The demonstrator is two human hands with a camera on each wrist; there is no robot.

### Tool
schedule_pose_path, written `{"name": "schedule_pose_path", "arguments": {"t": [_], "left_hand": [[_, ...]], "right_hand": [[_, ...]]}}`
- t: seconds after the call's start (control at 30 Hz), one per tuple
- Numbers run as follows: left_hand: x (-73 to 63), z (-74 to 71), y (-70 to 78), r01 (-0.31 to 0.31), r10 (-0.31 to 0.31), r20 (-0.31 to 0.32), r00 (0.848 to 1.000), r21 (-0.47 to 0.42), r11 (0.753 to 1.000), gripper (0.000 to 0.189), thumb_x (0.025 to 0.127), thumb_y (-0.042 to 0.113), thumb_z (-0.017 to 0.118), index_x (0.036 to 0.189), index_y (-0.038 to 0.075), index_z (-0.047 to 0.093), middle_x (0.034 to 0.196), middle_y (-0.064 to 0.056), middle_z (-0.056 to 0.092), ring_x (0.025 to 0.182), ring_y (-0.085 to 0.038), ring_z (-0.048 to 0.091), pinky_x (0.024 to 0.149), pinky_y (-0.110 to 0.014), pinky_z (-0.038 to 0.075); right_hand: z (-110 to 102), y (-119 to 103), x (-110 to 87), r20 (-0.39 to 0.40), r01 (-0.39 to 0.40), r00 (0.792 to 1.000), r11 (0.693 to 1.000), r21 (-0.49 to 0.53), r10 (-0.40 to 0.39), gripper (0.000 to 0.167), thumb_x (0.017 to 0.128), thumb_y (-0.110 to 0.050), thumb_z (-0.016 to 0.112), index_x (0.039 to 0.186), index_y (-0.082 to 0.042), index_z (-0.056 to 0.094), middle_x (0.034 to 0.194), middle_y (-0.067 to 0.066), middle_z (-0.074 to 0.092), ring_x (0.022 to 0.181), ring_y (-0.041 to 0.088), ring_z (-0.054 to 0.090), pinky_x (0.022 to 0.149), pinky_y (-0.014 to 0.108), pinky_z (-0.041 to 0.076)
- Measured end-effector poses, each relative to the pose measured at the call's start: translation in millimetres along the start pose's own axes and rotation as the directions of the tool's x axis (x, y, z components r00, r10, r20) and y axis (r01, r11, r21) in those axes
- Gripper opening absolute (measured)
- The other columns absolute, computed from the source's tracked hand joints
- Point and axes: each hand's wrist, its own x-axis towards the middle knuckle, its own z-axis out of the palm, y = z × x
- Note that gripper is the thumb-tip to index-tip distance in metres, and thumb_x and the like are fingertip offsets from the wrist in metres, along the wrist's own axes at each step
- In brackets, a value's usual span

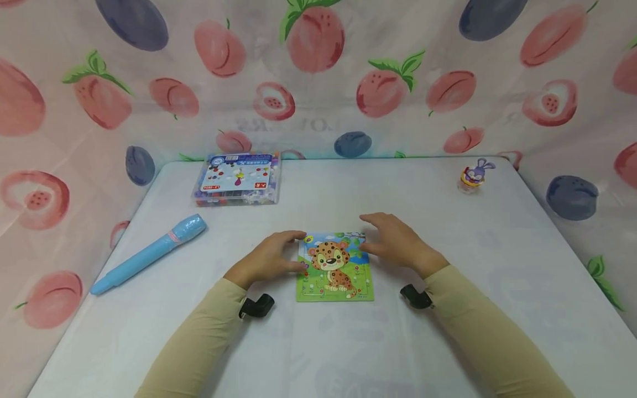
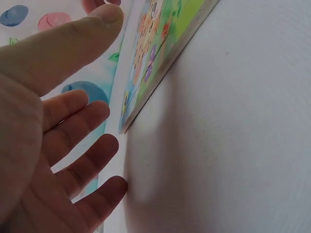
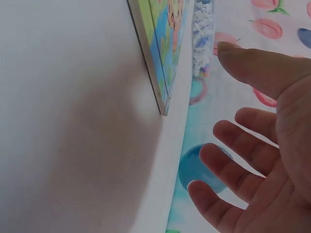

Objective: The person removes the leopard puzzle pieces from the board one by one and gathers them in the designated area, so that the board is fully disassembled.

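Observation:
A square jigsaw puzzle (image 1: pixel 334 268) with a cartoon leopard on green grass lies flat on the white table, its pieces set in a thin board. At its left edge hovers my left hand (image 1: pixel 271 257), fingers loosely spread with thumb and fingertips close over the border. My right hand (image 1: pixel 400 243) is raised by the upper right corner, thumb near the edge and fingers apart. In the left wrist view the left hand (image 2: pixel 63 131) is relaxed and holds nothing beside the puzzle (image 2: pixel 160 48). The right wrist view shows the right hand (image 3: pixel 262 141) likewise without anything in it.
A clear plastic case (image 1: pixel 238 179) of small colourful parts stands at the back left. In front of it lies a light blue folded umbrella-like stick (image 1: pixel 149 254). A small purple rabbit figure (image 1: pixel 475 176) is at the back right. Peach-print cloth (image 1: pixel 318 132) hangs behind the table.

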Motion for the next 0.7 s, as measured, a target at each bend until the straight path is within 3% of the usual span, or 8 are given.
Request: {"name": "schedule_pose_path", "arguments": {"t": [0.7], "left_hand": [[3.8, 7.9, -0.2, -0.034, 0.033, 0.025, 0.999, 0.033, 0.999, 0.069, 0.083, 0.021, 0.084, 0.142, 0.004, 0.053, 0.145, -0.011, 0.052, 0.140, -0.031, 0.039, 0.116, -0.045, 0.029]], "right_hand": [[9.6, -7.6, 7.8, 0.082, 0.005, 0.997, 1.000, -0.012, -0.004, 0.068, 0.088, -0.023, 0.077, 0.145, 0.001, 0.049, 0.144, 0.019, 0.052, 0.136, 0.038, 0.043, 0.114, 0.050, 0.033]]}}
